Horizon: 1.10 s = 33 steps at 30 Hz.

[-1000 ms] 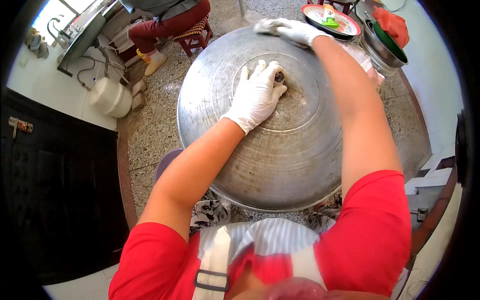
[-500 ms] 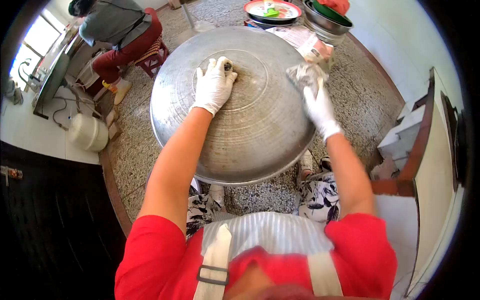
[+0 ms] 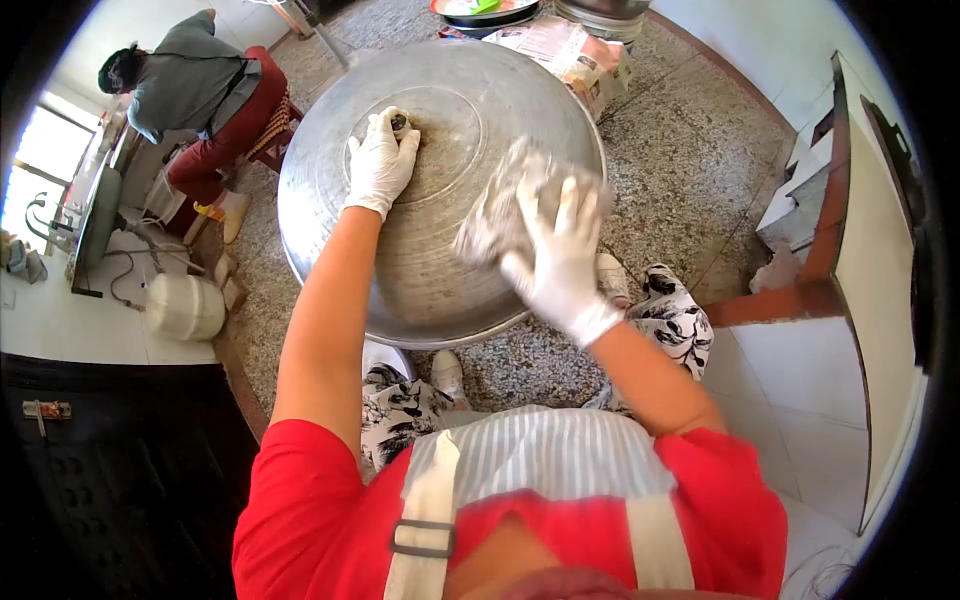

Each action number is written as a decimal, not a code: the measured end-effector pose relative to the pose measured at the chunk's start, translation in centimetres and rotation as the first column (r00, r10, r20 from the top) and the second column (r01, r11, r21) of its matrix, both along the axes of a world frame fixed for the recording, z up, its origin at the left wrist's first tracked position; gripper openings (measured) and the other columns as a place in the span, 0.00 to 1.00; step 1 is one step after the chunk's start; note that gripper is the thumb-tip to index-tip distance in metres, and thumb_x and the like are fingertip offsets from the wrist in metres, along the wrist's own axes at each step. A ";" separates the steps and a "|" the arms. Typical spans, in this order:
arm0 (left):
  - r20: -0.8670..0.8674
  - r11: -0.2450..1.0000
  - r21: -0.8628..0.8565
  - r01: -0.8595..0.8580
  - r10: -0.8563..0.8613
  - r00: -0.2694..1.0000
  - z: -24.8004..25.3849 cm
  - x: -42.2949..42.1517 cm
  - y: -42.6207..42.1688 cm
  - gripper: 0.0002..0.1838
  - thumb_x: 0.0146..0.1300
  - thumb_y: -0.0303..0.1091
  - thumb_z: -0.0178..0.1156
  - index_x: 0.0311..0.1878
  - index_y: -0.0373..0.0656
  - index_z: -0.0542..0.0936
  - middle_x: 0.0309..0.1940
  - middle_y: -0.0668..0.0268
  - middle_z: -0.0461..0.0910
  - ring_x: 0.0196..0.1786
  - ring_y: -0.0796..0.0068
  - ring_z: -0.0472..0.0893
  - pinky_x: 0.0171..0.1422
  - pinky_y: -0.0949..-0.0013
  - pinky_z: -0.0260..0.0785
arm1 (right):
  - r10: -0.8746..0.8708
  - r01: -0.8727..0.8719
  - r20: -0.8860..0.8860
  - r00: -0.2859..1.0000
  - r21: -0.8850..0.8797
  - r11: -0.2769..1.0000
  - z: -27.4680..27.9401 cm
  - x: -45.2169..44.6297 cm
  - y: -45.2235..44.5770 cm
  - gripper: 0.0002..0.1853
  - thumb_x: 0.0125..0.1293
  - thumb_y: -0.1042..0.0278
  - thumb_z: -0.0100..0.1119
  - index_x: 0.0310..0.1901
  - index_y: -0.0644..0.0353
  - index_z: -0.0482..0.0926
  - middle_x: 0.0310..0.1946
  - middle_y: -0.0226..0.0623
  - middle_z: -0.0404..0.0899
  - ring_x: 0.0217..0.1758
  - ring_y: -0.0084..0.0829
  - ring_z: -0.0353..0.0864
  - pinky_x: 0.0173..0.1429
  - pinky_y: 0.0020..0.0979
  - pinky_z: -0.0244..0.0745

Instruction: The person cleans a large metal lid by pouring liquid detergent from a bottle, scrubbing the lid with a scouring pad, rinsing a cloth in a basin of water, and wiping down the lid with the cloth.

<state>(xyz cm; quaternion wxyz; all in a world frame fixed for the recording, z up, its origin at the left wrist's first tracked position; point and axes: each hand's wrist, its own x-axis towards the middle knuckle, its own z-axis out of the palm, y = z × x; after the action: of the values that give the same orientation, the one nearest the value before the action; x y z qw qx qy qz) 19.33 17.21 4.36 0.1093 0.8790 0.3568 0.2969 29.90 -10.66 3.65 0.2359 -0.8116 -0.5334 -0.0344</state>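
Observation:
A large round metal lid (image 3: pixel 430 230) with a domed, scuffed surface lies in front of me. My left hand (image 3: pixel 382 165), in a white glove, has its fingers wrapped round the small dark knob (image 3: pixel 400 124) at the lid's centre. On the lid's right side, my gloved right hand (image 3: pixel 562 255) presses a crumpled greyish cloth (image 3: pixel 505 208) against the metal, its fingers spread over the cloth. That cloth and hand are slightly blurred.
Another person (image 3: pixel 200 90) sits on a stool at the upper left, near a sink counter (image 3: pixel 103 215). A white tank (image 3: pixel 186 307) stands below it. Beyond the lid are a tray (image 3: pixel 490 10), papers (image 3: pixel 565 55) and a metal basin (image 3: pixel 605 10). A black door (image 3: pixel 120 480) is lower left.
My right hand has swept the cloth from the lid's far edge round its right side toward me. My left hand has stayed at the knob. The view has shifted, so the lid appears further left.

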 end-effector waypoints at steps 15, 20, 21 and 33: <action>0.002 0.995 -0.045 -0.092 0.092 0.996 1.9 0.6 -1.5 0.13 0.70 0.43 0.52 0.54 0.51 0.72 0.53 0.47 0.76 0.63 0.45 0.71 0.73 0.35 0.43 | 0.312 -0.235 0.207 0.927 -0.327 0.915 3.7 14.9 31.1 0.33 0.69 0.35 0.40 0.74 0.27 0.55 0.79 0.36 0.44 0.80 0.48 0.44 0.79 0.51 0.38; 0.004 0.983 -0.125 -0.137 0.139 0.990 2.0 0.9 -1.3 0.16 0.70 0.48 0.51 0.56 0.53 0.73 0.54 0.55 0.76 0.62 0.51 0.74 0.76 0.37 0.38 | 0.586 -0.524 0.201 0.785 -0.290 0.801 2.7 9.1 20.5 0.30 0.71 0.40 0.35 0.74 0.28 0.56 0.77 0.35 0.52 0.81 0.43 0.44 0.78 0.61 0.32; -0.017 0.971 -0.194 -0.142 0.141 0.990 2.9 1.0 -1.7 0.17 0.70 0.48 0.51 0.56 0.53 0.73 0.56 0.55 0.75 0.62 0.53 0.74 0.77 0.38 0.37 | 0.621 -0.562 0.216 0.753 -0.278 0.779 2.9 8.2 17.2 0.30 0.71 0.42 0.38 0.74 0.32 0.58 0.76 0.36 0.55 0.80 0.43 0.47 0.78 0.61 0.33; 0.015 0.982 -0.176 -0.068 0.071 0.997 2.5 0.6 -1.4 0.13 0.70 0.47 0.50 0.53 0.58 0.75 0.56 0.51 0.77 0.64 0.50 0.72 0.76 0.37 0.38 | 0.614 -0.609 0.167 0.772 -0.085 0.789 2.6 5.9 6.2 0.28 0.66 0.51 0.49 0.69 0.40 0.67 0.72 0.34 0.63 0.76 0.39 0.58 0.76 0.58 0.44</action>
<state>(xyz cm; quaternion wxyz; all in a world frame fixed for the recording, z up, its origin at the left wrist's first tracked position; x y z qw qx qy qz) 19.94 15.85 6.82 0.1796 0.8498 0.4109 0.2771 35.83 -4.48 6.27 0.1731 -0.5903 -0.7880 -0.0246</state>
